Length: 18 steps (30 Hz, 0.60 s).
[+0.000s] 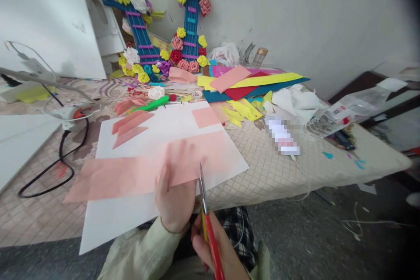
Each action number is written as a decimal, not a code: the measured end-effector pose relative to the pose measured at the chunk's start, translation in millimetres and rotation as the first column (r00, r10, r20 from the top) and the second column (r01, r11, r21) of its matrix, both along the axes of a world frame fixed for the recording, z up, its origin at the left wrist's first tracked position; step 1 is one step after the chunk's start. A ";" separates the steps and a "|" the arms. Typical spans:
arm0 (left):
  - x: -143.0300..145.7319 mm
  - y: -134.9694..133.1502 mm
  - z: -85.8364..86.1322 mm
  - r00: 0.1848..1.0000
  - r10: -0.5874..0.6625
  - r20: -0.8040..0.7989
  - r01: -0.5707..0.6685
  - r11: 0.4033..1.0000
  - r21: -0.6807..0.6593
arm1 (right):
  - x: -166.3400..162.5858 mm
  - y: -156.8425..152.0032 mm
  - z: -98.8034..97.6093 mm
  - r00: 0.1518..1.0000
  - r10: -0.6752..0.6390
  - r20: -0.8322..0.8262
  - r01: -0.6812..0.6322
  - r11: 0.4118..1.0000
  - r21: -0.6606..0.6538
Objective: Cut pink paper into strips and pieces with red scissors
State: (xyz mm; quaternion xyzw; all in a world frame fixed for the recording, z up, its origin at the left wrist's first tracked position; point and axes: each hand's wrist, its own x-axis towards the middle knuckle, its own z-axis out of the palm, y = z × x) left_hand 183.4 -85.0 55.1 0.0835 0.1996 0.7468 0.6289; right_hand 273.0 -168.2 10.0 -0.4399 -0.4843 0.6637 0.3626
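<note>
A long strip of pink crepe paper (pixel 121 175) stretches across a white sheet (pixel 114 227) in the head view. Palm up, my left hand (pixel 177 205) holds the strip near its lower edge. Its thumb lies at the front, and its fingers show faintly through the thin paper from behind. My right hand (pixel 213 236) grips scissors (pixel 210 227) with red and yellow handles. Their blades point up beside the strip's lower edge, close to my left fingers; whether they touch the paper I cannot tell. Cut pink pieces (pixel 131 127) and a pink square (pixel 206 118) lie farther up the sheet.
Two blue paper guitars (pixel 190 26) trimmed with paper flowers lean at the wall. Coloured paper strips (pixel 252 83) and yellow scraps (pixel 243 111) lie before them. A phone (pixel 282 135) and a plastic bottle (pixel 357 105) are to the right. A power strip (pixel 74 116) with a black cable sits left.
</note>
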 end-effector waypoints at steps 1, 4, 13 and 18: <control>-0.5 -0.2 0.4 1.000 0.002 0.001 -0.002 1.000 0.002 | 0.4 0.1 0.6 1.000 0.001 0.001 -0.001 1.000 0.003; -1.7 -0.7 0.7 1.000 0.000 -0.002 0.000 1.000 0.001 | 2.7 1.1 2.1 1.000 0.017 0.017 -0.018 1.000 0.012; -2.1 -0.4 -1.5 1.000 -0.002 -0.016 0.001 1.000 -0.030 | 6.0 7.5 15.6 0.995 0.029 0.097 -0.032 0.999 0.033; -2.1 -0.6 0.4 1.000 0.005 -0.014 -0.006 0.998 -0.066 | 3.9 9.0 15.0 0.995 0.006 0.099 -0.011 0.999 0.052</control>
